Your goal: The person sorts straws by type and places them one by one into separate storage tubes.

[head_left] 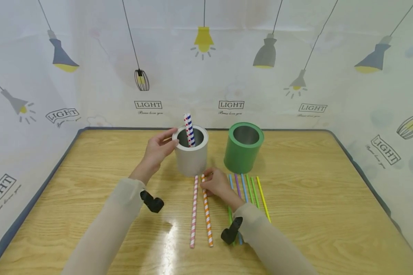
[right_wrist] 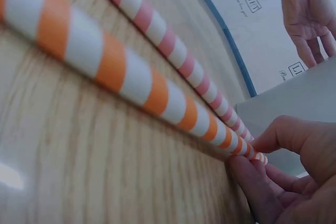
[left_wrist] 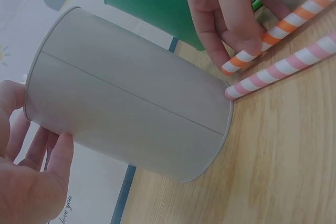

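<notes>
My left hand (head_left: 158, 148) holds the upper left side of a light grey can (head_left: 191, 163), its thumb and fingertips at the rim. Standing in that can are white paper straws (head_left: 189, 128) with blue and red patterns. Near the foot of the can, my right hand (head_left: 218, 184) pinches the far end of an orange-and-white striped paper straw (head_left: 207, 217) between thumb and fingers. The straw's near end stretches along the wooden table towards me. Just left of it lies a pink-and-white striped straw (head_left: 194, 214), its far end close to the can's base in the left wrist view.
A green can (head_left: 241, 156) stands to the right of the grey one. Several plain straws lie before it, including a yellow straw (head_left: 263, 199) and a purple straw (head_left: 238, 186); my right forearm partly covers them. A printed cloth (head_left: 206, 76) hangs around the wooden table (head_left: 313, 198).
</notes>
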`<state>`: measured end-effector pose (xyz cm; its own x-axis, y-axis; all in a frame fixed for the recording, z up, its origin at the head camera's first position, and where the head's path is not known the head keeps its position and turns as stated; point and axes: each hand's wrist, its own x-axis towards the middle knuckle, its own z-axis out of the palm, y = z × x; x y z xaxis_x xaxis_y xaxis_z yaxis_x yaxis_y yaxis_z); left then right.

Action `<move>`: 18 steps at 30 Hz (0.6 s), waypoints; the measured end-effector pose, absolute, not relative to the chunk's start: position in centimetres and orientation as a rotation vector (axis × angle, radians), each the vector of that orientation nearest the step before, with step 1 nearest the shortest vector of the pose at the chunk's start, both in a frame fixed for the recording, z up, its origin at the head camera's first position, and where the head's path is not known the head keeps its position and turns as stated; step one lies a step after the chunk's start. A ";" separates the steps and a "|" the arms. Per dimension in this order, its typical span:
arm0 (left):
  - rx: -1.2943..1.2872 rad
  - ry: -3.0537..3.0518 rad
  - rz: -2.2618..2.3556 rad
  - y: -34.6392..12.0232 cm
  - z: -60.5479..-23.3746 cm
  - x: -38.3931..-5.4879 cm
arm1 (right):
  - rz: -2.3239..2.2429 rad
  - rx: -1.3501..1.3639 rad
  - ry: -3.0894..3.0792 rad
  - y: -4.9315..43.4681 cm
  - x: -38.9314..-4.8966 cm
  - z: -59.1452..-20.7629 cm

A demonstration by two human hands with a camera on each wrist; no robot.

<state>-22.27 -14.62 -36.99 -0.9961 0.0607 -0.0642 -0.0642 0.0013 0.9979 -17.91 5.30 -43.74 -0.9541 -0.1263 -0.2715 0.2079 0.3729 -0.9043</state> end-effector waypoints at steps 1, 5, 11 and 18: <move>-0.007 2.161 2.156 -14.6 -37.0 -22.3 | -1.611 0.076 2.331 5.4 -17.9 -43.7; -0.026 2.166 2.152 -14.6 -37.1 -22.3 | -1.631 0.098 2.249 5.5 -18.1 -43.6; -0.004 2.156 2.158 -14.5 -37.1 -22.3 | -1.715 0.085 2.169 6.1 -18.3 -43.2; -0.010 2.164 2.159 -14.5 -37.1 -22.4 | -1.789 0.003 2.169 7.5 -18.5 -41.1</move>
